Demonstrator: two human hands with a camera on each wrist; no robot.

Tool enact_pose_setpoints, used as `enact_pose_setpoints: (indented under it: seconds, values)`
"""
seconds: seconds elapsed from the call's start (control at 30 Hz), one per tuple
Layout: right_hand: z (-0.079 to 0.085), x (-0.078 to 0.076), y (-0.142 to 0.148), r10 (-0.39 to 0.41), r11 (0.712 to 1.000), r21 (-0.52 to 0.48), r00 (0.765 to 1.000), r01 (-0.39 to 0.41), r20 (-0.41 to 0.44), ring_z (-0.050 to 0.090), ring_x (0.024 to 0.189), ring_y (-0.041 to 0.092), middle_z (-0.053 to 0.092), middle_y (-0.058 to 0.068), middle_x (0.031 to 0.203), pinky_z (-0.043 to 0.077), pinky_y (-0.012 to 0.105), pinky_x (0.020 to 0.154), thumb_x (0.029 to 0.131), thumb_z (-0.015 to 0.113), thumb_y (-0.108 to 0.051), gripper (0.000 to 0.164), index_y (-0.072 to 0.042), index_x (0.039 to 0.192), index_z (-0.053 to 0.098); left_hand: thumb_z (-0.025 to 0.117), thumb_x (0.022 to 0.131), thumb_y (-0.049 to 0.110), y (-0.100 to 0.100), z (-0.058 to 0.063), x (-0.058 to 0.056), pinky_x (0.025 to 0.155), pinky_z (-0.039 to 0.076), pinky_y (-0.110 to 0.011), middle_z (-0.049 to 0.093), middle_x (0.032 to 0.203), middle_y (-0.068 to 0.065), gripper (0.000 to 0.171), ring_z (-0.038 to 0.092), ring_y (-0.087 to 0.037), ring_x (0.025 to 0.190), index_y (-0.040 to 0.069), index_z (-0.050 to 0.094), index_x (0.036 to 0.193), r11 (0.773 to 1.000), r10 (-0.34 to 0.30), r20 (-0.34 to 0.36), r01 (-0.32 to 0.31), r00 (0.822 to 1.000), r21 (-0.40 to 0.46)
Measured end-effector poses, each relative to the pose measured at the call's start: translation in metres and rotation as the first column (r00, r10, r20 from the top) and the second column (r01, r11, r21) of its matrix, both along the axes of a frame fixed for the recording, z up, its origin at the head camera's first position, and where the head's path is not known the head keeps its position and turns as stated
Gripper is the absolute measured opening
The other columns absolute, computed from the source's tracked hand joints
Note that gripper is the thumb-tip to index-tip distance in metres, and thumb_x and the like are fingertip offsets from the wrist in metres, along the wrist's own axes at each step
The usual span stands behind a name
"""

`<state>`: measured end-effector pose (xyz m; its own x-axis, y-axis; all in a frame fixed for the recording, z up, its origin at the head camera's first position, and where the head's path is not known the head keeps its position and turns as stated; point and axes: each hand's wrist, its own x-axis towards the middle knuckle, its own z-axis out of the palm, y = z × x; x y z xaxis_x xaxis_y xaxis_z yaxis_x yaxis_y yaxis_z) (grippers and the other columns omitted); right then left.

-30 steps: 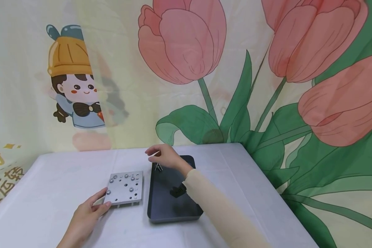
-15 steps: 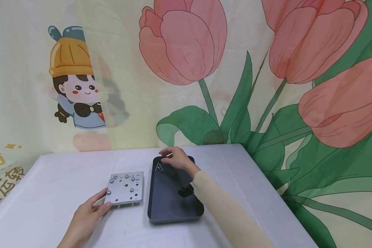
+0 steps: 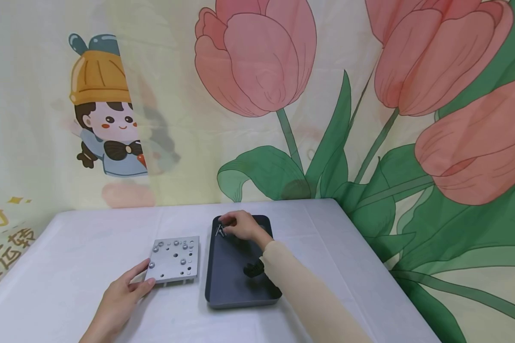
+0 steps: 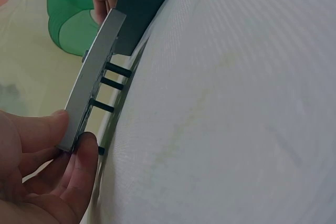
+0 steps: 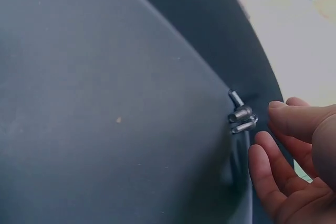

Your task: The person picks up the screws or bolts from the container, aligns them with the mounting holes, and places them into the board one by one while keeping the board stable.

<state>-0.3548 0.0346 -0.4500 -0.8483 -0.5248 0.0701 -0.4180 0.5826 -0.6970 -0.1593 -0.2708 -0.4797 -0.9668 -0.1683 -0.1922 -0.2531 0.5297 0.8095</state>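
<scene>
My left hand (image 3: 122,297) pinches the near-left edge of a silver metal plate (image 3: 167,259), thumb on one face and fingers on the other in the left wrist view. Several screws sit in the plate's holes, their dark threaded ends (image 4: 118,70) sticking out underneath. In the right wrist view, a few loose screws (image 5: 242,116) lie together in the corner of the dark tray (image 5: 121,77). My right hand (image 3: 242,226) is at the tray's far-left corner, beside those screws. Its thumb and fingers are apart, with nothing visible between them.
The tray stands on a white-covered table (image 3: 90,247), just right of the plate, with raised walls all round. A black device (image 3: 253,269) hangs below my right wrist over the tray. Behind the table hangs a printed tulip cloth (image 3: 257,62).
My right hand first drew back to the right from above the tray's far-left corner, then came down and left to the loose screws. The left hand and plate have stayed in place.
</scene>
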Motion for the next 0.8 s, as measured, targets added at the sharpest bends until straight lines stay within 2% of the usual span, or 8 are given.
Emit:
enact_pose_setpoints:
  seconds: [0.37,0.6,0.8]
  values:
    - [-0.01,0.004,-0.004,0.022,1.0,0.022,0.999,-0.023,0.034,0.07,0.117,0.023,0.075,0.009,0.127,0.056,0.034,0.096,0.1,0.073,-0.004,0.035,-0.008,0.135,0.073,0.069,0.103,0.048,0.0,0.0,-0.002,0.095,0.052,-0.048,0.043,0.163,-0.027,0.081,0.054,-0.045,0.137,0.016,0.032,0.168,1.0,0.009,0.031,-0.009,0.999,-0.001]
    - [-0.014,0.005,-0.008,0.014,0.999,0.052,1.0,-0.015,0.025,0.071,0.102,0.015,0.077,0.005,0.12,0.055,0.026,0.085,0.096,0.077,-0.003,0.033,-0.009,0.129,0.076,0.069,0.104,0.045,0.0,0.0,-0.003,0.095,0.052,-0.049,0.041,0.164,-0.027,0.08,0.055,-0.043,0.135,0.015,0.032,0.168,1.0,0.023,0.059,-0.023,0.998,0.006]
    - [-0.017,0.005,-0.01,0.018,0.993,0.121,0.999,-0.013,-0.038,0.068,0.094,0.009,0.078,0.003,0.109,0.054,0.025,0.083,0.095,0.08,-0.005,0.027,-0.011,0.121,0.08,0.07,0.103,0.043,0.001,0.0,-0.002,0.085,0.051,-0.033,0.047,0.16,-0.026,0.078,0.06,-0.037,0.13,0.014,0.035,0.167,1.0,0.014,0.018,-0.014,1.0,-0.002]
